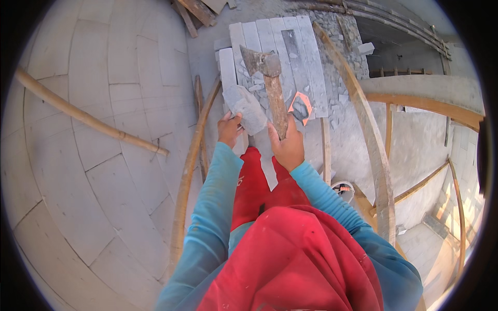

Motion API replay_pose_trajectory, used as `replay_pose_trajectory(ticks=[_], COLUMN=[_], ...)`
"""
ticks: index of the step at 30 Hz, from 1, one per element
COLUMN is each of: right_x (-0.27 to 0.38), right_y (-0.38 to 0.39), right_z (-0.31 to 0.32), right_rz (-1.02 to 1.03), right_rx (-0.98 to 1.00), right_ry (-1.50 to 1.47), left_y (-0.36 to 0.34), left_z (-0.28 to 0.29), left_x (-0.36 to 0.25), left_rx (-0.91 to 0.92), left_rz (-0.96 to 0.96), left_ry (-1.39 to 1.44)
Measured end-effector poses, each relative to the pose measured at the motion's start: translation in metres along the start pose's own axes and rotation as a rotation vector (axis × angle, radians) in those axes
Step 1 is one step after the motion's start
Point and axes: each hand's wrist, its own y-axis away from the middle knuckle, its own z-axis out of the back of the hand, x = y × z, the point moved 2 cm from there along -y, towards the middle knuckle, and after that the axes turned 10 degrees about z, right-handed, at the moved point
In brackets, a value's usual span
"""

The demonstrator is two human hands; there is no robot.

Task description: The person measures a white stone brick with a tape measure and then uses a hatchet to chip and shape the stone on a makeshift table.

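In right grip [289,147], wood-handled hatchet [276,98]

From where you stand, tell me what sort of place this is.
Most likely a building site: bare gray blockwork spreads along the left, rough timber poles stand about like scaffolding, and broken block rubble lies strewn at the upper right.

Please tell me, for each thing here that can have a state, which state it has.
left hand, gripping the block
right hand, closed around the hatchet
block, rough-edged, held
hatchet, held, blade toward the left
orange handle, not held
slabs, side by side, strewn with chips
chips, scattered
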Motion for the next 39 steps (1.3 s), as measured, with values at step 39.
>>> replay_pose_trajectory(ticks=[39], right_x=[-0.015], right_y=[0.025], right_z=[0.013], right_rz=[-0.054], right_rx=[0.183], right_ry=[0.129], left_y=[0.001], left_z=[-0.002], left_x=[0.000], left_rx=[0.002], left_rz=[-0.042], left_ry=[0.036])
